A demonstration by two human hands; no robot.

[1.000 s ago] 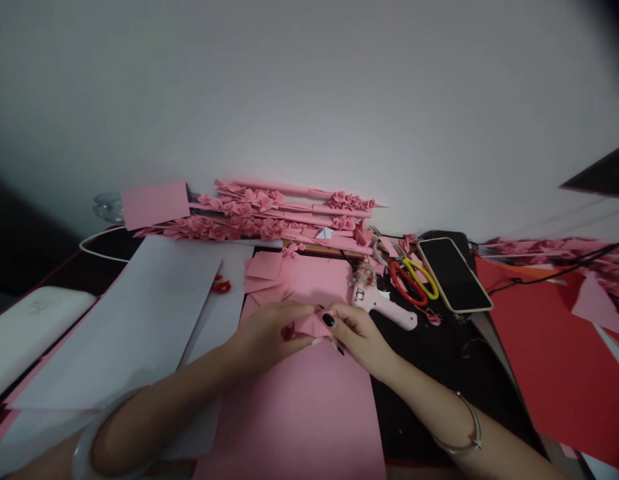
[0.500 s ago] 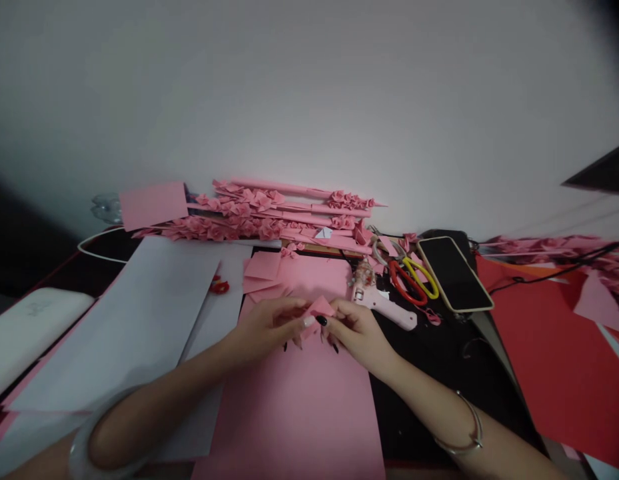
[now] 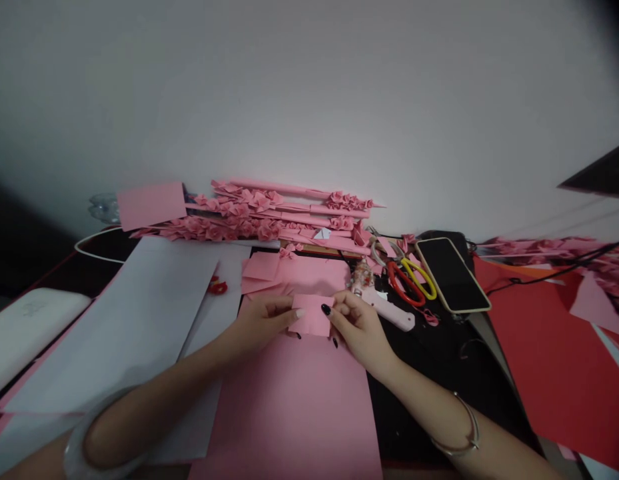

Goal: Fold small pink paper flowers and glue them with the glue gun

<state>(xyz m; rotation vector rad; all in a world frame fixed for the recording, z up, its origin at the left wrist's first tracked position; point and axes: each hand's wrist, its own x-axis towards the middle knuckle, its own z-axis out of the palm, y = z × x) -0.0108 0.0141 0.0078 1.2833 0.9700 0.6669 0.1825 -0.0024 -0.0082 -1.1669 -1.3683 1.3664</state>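
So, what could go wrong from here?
The small pink square, pinched between the left hand and right hand, could crease under pressure. Set down, it might blend into the large pink sheet below. The glue gun lies close to the right hand, which might knock it.

The square [image 3: 312, 323] is plain light pink, the large sheet [image 3: 299, 407] a deeper pink, and the flowers [image 3: 262, 200] a dusky rose. The right hand [image 3: 362, 333] has black thumb polish; the left hand [image 3: 266, 323] has a pale thumbnail. The glue gun [image 3: 389, 310] is whitish pink, the scissor handles [image 3: 418, 304] red and yellow, the phone [image 3: 450, 277] black with a cream rim. Plain white paper [image 3: 119, 320], vivid red card [image 3: 564, 360], black tabletop [image 3: 414, 400], grey wall [image 3: 309, 100].
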